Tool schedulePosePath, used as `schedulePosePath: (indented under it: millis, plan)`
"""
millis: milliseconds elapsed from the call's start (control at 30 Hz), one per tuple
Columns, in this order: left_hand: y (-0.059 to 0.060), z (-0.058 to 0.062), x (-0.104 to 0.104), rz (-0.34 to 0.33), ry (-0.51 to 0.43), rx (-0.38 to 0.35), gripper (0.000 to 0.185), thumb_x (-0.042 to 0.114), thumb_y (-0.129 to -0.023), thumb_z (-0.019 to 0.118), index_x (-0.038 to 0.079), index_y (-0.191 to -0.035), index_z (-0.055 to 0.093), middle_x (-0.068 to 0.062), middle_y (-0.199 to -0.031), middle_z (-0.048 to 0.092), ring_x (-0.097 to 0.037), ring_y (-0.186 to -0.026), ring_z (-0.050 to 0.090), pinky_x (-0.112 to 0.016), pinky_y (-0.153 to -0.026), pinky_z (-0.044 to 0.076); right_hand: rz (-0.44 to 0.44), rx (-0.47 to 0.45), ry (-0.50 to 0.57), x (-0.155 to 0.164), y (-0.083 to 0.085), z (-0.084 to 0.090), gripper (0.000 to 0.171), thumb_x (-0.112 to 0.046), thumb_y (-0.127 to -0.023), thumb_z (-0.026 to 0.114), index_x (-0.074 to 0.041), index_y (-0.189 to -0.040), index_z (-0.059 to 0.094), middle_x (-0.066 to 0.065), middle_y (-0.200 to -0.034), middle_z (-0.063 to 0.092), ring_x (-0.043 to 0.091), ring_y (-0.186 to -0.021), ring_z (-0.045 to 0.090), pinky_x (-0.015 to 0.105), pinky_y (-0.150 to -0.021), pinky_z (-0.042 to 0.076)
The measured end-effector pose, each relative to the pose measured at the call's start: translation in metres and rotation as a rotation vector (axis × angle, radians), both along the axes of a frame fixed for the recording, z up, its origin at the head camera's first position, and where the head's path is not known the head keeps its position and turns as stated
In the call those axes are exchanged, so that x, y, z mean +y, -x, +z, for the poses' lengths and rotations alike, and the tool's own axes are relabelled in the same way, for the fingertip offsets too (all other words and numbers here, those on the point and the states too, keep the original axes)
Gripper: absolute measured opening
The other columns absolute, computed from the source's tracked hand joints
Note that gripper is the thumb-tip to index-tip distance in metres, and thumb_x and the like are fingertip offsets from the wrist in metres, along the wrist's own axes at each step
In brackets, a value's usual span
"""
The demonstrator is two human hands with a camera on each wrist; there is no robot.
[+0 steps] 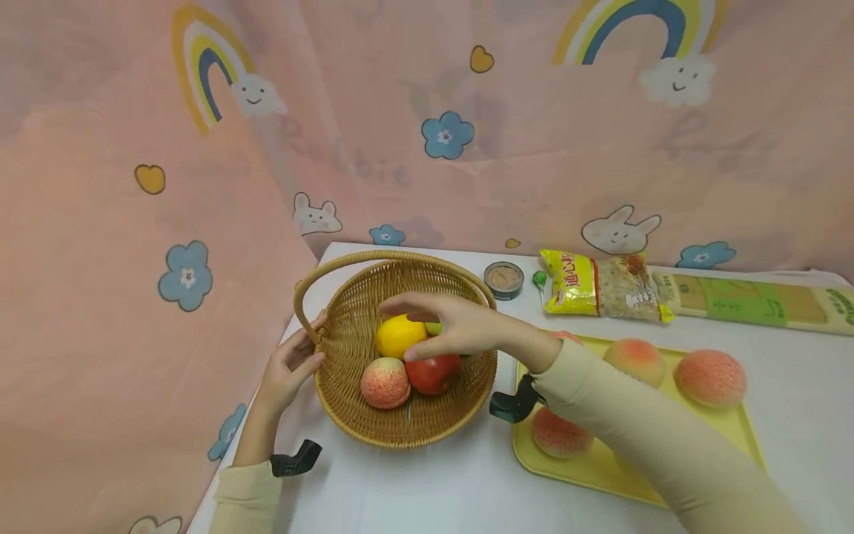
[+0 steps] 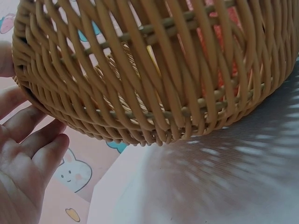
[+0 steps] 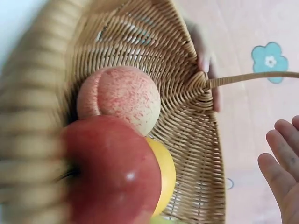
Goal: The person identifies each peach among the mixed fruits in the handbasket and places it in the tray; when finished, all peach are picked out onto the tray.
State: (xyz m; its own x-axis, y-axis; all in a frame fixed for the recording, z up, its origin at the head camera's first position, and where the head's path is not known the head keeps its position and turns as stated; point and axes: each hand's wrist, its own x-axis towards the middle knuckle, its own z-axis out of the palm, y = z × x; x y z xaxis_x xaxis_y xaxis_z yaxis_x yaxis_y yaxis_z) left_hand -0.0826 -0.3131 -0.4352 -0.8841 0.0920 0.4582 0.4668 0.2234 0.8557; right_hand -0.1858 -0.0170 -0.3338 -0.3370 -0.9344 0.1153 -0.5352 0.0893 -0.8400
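Note:
A wicker basket with a tall arched handle stands on the white table. At its left rim, beside the handle's foot, my left hand grips the edge between thumb and fingers. Inside lie a speckled peach, a red apple, a yellow lemon-like fruit and a partly hidden green fruit. Above these fruits is my right hand, with fingers loosely extended and nothing in them. The right wrist view shows that hand's fingers spread apart, away from the fruit.
On the right, a yellow tray bears several peaches, partly covered by my right sleeve. Along the back lie a small round tin, a green lollipop, a yellow-and-clear food bag and a long flat green-and-tan package.

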Motion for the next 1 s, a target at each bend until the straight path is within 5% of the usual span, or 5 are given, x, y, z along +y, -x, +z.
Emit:
schedulePosePath:
  millis: [300,667,1000]
  plan:
    - [0.002,-0.003,-0.003,-0.034,-0.031,-0.004,0.052,-0.019,-0.085,0.048,-0.018,-0.135,0.037,-0.04,-0.141,0.029,-0.007,-0.131,0.045,-0.018,-0.103,0.04,0.143,0.03,-0.134,-0.049,0.008,-0.006,0.071,-0.025,-0.085,0.07,-0.006,-0.144,0.037,0.007,-0.147,0.042,0.018,-0.137,0.037,0.036,-0.115,0.029]
    - [0.003,-0.003,-0.002,-0.025,-0.009,0.022,0.051,-0.019,-0.084,0.049,-0.016,-0.134,0.04,-0.04,-0.138,0.033,-0.011,-0.129,0.047,-0.019,-0.103,0.041,0.281,-0.086,-0.331,-0.071,0.011,-0.037,0.072,-0.02,-0.083,0.071,-0.008,-0.145,0.036,0.004,-0.148,0.041,0.017,-0.139,0.034,0.032,-0.115,0.028]
    - [0.002,-0.001,-0.001,0.003,0.026,0.019,0.051,-0.017,-0.084,0.05,-0.015,-0.134,0.041,-0.039,-0.137,0.036,-0.007,-0.129,0.047,-0.018,-0.102,0.041,0.279,0.044,-0.495,-0.073,0.005,-0.048,0.076,-0.026,-0.081,0.073,-0.013,-0.146,0.037,0.0,-0.148,0.041,0.013,-0.134,0.038,0.029,-0.113,0.03]
